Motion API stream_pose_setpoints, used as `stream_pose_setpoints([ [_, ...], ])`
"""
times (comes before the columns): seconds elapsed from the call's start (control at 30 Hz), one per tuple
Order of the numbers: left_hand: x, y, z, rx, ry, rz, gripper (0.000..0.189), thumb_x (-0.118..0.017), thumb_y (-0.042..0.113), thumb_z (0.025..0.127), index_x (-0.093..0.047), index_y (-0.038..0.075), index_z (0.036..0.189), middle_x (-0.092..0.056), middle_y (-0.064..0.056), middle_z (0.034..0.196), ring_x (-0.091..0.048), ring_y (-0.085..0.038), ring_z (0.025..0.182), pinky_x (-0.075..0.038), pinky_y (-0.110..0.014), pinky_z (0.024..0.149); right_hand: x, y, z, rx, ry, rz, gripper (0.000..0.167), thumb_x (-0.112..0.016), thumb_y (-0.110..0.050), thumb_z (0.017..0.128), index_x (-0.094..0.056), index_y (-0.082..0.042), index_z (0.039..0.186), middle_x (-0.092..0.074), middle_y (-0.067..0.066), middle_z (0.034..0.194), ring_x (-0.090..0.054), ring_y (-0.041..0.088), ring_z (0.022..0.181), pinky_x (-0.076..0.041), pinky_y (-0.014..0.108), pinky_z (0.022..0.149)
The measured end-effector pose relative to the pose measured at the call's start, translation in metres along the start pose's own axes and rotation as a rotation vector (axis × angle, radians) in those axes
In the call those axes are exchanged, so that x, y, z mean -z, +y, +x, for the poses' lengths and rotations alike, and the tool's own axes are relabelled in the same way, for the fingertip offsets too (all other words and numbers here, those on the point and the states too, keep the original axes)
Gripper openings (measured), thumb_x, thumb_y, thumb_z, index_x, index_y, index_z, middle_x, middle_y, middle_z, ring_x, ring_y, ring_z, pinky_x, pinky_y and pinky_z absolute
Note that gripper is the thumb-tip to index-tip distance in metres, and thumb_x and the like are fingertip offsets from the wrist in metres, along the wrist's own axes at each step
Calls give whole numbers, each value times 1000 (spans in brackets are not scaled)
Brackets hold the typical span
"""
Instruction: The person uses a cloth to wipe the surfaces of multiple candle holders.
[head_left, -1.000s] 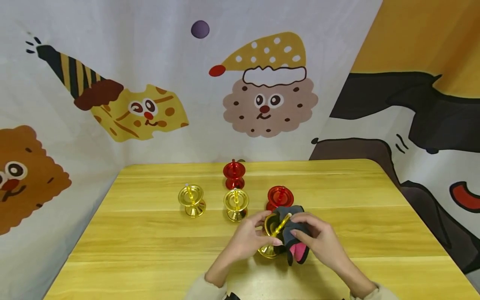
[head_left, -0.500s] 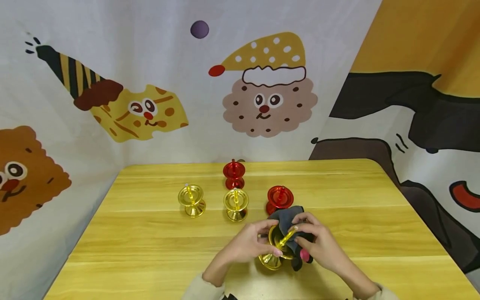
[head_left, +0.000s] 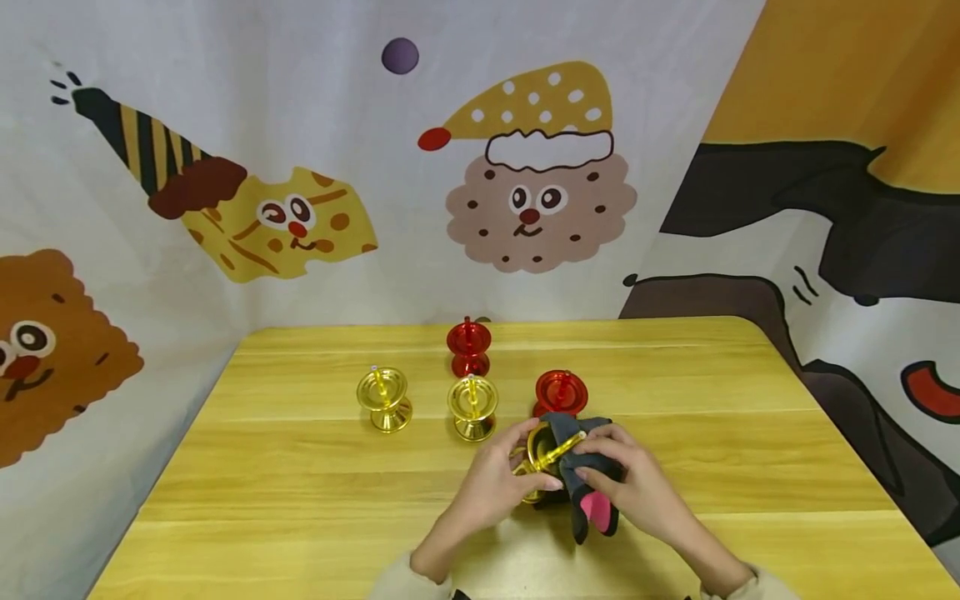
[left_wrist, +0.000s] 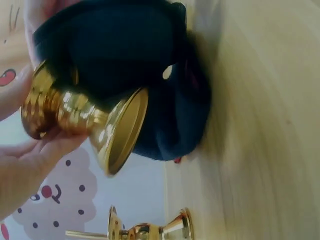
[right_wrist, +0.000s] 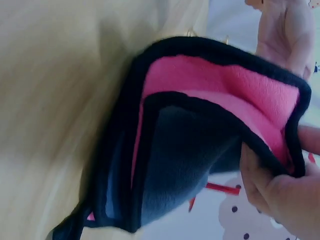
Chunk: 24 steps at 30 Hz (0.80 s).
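My left hand (head_left: 491, 475) grips a gold candle holder (left_wrist: 75, 112) by its cup, fingers and thumb on opposite sides of the rim. The holder is tilted, its cup and upright gold stem leaning to the right. Against the cup lies a dark grey cloth (right_wrist: 175, 160) with black edging and a pink reverse side. My right hand (head_left: 637, 479) pinches this folded cloth close to the tip of the stem. In the left wrist view the holder's flared foot (left_wrist: 125, 132) points away from the hand, over the table. Part of the cup is hidden behind fingers and cloth.
Two more gold candle holders, one at left (head_left: 385, 400) and one nearer the middle (head_left: 472, 408), stand upright. A red candle holder (head_left: 468, 348) is near the back edge; another red one (head_left: 561, 394) stands just behind the cloth. A printed curtain (head_left: 337, 100) hangs behind the wooden table (head_left: 300, 517).
The gold candle holder tips down toward me, then back up and slightly left. The cloth shifts over the rim and stem with my right hand; both hands keep their hold.
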<state>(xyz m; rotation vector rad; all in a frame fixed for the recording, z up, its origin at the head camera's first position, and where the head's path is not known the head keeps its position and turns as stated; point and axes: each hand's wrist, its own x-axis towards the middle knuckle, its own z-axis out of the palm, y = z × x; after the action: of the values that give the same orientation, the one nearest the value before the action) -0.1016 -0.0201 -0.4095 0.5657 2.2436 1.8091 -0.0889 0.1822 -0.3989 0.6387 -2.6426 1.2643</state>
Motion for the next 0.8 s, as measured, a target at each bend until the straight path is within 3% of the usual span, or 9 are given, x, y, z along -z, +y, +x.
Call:
stream_pose_setpoints([
  [0.07,1,0,0,16,7,-33,72,-77,15,72,-41,-5,132,-51,-14,122,-49,-25,113,-43,-30,92,-3,-1,-1,-9,22,25,24,-72,4,73,-66,-11,90,-53,0,98,-53,16,89,-50,26,71],
  [0.2,7,0,1,56,-43,-127,65,-76,8,73,-44,-3,129,-53,-14,120,-51,-26,111,-44,-27,91,-1,-2,1,-44,37,85,23,-69,8,74,-66,-9,89,-53,5,101,-53,16,90,-50,23,65],
  [0.33,11,-1,2,57,-61,-176,62,-75,0,71,-48,0,127,-54,-13,116,-52,-26,109,-45,-26,89,3,-2,5,-5,51,132,24,-68,12,73,-66,-5,89,-53,11,103,-51,10,91,-51,22,60],
  [0.47,10,-2,2,56,-89,-181,71,-77,-2,68,-44,1,131,-52,-10,114,-53,-23,103,-46,-27,89,6,0,9,25,50,167,25,-66,14,73,-67,-3,91,-54,11,103,-51,6,91,-52,23,63],
  [0.63,9,-4,2,92,-142,-260,74,-75,-2,70,-39,-2,134,-46,-18,128,-53,-26,108,-47,-28,87,6,0,11,0,41,172,25,-65,13,75,-66,-4,92,-54,10,103,-53,8,90,-53,23,64],
  [0.73,7,-5,2,91,-119,-263,74,-76,1,71,-38,-3,134,-45,-19,131,-52,-27,112,-45,-29,90,5,-3,9,-42,50,154,24,-67,11,75,-66,-6,91,-55,9,102,-54,13,88,-52,23,61],
  [0.8,5,-5,2,77,-50,-219,73,-77,5,71,-40,-3,133,-50,-18,126,-52,-27,111,-44,-31,91,2,-8,7,-75,50,139,23,-68,8,76,-67,-8,92,-55,7,101,-54,16,88,-52,24,61],
])
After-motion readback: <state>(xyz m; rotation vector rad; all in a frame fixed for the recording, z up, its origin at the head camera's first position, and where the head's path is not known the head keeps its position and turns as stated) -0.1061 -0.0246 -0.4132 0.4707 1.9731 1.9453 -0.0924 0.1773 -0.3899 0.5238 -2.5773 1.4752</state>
